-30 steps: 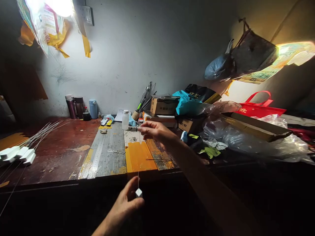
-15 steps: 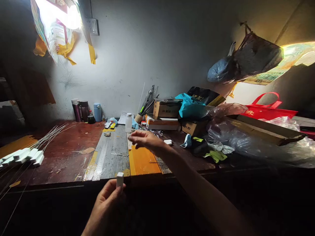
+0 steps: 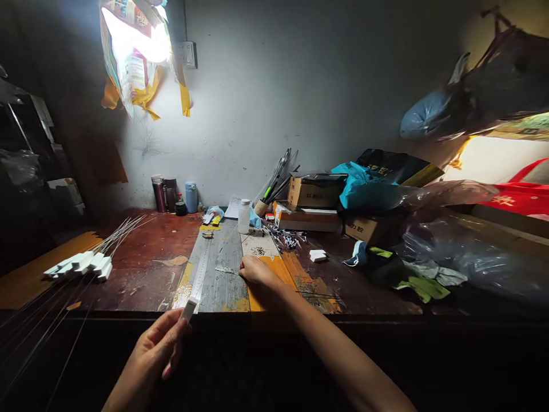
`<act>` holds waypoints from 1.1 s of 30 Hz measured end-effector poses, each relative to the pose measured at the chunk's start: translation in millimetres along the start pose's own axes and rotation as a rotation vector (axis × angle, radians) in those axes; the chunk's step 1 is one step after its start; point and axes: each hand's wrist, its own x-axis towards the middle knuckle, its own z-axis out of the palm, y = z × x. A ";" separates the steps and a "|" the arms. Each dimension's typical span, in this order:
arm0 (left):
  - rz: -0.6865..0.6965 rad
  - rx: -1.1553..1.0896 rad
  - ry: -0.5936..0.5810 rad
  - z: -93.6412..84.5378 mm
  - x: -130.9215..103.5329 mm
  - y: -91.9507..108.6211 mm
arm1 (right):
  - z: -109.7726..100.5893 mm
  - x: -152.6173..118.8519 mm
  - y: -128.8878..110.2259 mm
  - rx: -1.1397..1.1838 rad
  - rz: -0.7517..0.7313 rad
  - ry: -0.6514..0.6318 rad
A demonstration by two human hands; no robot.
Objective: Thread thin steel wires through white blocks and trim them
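Note:
My left hand (image 3: 160, 343) pinches a small white block (image 3: 189, 311) between thumb and fingers, just in front of the table edge. Over the grey board (image 3: 223, 294), my right hand (image 3: 256, 270) is closed at the right end of a small metal ruler (image 3: 226, 270), which lies flat; its fingertips are partly hidden. Behind that hand are small dark bits (image 3: 258, 250) on a pale patch. A long clear ruler (image 3: 201, 274) runs along the board's left side. On the left, several white blocks (image 3: 81, 263) with thin wires (image 3: 124, 233) lie in a pile.
A white bottle (image 3: 244, 216) stands behind the board, near flasks (image 3: 158, 194). Cardboard boxes (image 3: 317, 190), white blocks (image 3: 318, 256), cloths (image 3: 424, 286) and plastic bags (image 3: 454, 246) crowd the right. Wires from the pile stick out past the front edge.
My right hand has come down from above the table to the small metal ruler, its fingers now closed. My left hand has moved left with the white block, which now tilts. The view has turned left.

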 end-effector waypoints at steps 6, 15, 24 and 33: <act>-0.068 -0.024 -0.078 -16.6 -11.6 -38.7 | 8.7 -12.4 10.9 0.178 -0.047 0.161; -0.200 -0.081 -0.100 -27.3 -30.1 -58.7 | 16.8 -106.9 -2.6 0.552 -0.181 0.576; -0.242 -0.143 -0.116 -2.6 -37.0 -59.7 | 30.3 -131.0 -18.4 0.709 -0.179 0.386; -0.199 -0.069 -0.128 1.5 -33.6 -62.0 | 43.6 -144.4 -27.2 0.706 -0.214 0.263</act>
